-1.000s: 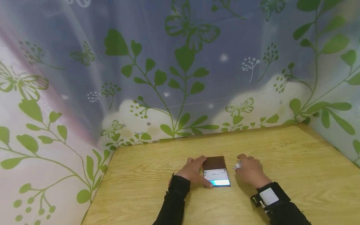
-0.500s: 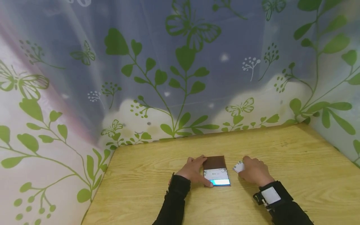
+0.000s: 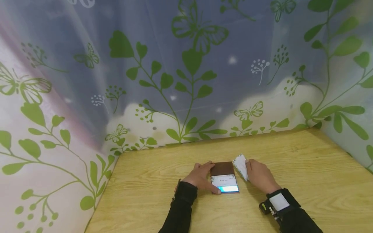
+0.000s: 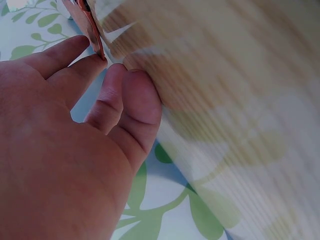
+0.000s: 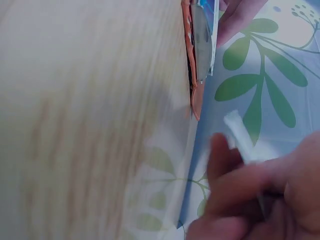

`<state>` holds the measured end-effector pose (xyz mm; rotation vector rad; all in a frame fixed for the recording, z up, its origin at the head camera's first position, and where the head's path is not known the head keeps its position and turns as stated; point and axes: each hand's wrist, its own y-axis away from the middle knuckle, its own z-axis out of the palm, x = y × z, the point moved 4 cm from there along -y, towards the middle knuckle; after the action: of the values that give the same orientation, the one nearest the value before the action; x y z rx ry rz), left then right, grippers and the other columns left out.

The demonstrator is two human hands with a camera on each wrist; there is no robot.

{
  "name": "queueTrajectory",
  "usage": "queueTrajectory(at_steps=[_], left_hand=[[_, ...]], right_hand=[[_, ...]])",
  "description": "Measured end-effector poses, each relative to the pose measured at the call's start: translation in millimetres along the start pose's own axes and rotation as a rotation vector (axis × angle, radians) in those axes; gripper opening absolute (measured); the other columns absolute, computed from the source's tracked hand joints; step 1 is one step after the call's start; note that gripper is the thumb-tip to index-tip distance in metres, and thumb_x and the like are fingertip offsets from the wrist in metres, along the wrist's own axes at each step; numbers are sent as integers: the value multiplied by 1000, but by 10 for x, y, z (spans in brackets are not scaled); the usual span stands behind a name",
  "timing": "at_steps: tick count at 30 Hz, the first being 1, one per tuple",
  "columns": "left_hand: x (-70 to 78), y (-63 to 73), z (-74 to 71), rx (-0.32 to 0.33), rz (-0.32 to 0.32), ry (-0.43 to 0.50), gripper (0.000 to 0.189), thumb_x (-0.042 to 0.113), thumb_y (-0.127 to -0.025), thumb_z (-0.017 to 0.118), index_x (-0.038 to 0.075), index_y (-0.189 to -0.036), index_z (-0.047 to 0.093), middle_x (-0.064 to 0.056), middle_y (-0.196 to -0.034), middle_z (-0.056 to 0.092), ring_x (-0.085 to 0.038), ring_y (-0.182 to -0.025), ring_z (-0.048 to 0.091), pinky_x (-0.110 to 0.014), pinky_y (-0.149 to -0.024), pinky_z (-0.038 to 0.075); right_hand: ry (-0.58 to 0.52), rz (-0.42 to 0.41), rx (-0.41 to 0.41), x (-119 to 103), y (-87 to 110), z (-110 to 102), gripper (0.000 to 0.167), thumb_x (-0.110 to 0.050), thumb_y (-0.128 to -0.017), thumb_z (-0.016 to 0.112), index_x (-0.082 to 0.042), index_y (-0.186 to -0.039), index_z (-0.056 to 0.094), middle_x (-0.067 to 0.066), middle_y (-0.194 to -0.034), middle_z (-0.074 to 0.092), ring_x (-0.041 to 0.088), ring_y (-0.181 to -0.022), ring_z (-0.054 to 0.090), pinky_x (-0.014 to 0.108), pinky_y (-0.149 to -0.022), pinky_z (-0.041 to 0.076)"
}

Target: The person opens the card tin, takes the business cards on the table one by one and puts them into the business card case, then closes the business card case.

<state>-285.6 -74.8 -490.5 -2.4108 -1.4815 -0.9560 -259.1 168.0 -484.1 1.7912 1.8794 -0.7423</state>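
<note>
A brown bifold card holder [image 3: 222, 168] lies unfolded on the table, with a white printed card [image 3: 223, 180] and a bright blue-white strip on its near half. My left hand [image 3: 199, 178] rests at its left side, thumb on the near left corner, fingers at the far left corner. In the left wrist view, fingertips touch the holder's edge [image 4: 93, 31]. My right hand [image 3: 260, 174] pinches a white leaf-printed card [image 3: 240, 165], tilted beside the holder's right edge. This card [image 5: 240, 131] is blurred in the right wrist view, mostly behind the fingers.
The wood-grain table [image 3: 151, 181] extends around both hands. A curtain [image 3: 163, 87] with green leaves and butterflies closes off the back and sides. Both wrists wear black straps, the right one with a white square [image 3: 279, 202] on it.
The right hand has turned the white card up, so more of its face shows, and brought it nearer the holder's far right corner. The left hand and holder stay put.
</note>
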Motion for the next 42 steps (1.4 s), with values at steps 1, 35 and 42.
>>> queueTrajectory(at_steps=[1, 35, 42], left_hand=[[0, -2, -3, 0, 1, -3, 113, 43, -71, 96, 17, -163, 36, 1, -170, 28, -20, -124, 34, -36, -100, 45], [3, 0, -16, 13, 1, -9, 113, 45, -70, 96, 18, -162, 38, 0, -169, 30, -19, -120, 36, -35, -97, 46], [-2, -2, -11, 12, -4, -13, 113, 46, -70, 96, 18, -162, 38, 1, -169, 30, -19, -122, 36, -36, -98, 46]], right_hand=[[-16, -5, 10, 0, -7, 0, 39, -19, -113, 36, 10, -108, 60, 9, -76, 56, 21, -66, 51, 33, -54, 38], [-177, -234, -181, -138, 23, 197, 25, 1, -96, 65, -1, -121, 69, 3, -93, 66, 15, -82, 57, 27, -67, 48], [-152, -239, -195, -148, 20, 207, 23, 1, -95, 67, -3, -117, 72, 3, -101, 68, 14, -85, 58, 29, -71, 49]])
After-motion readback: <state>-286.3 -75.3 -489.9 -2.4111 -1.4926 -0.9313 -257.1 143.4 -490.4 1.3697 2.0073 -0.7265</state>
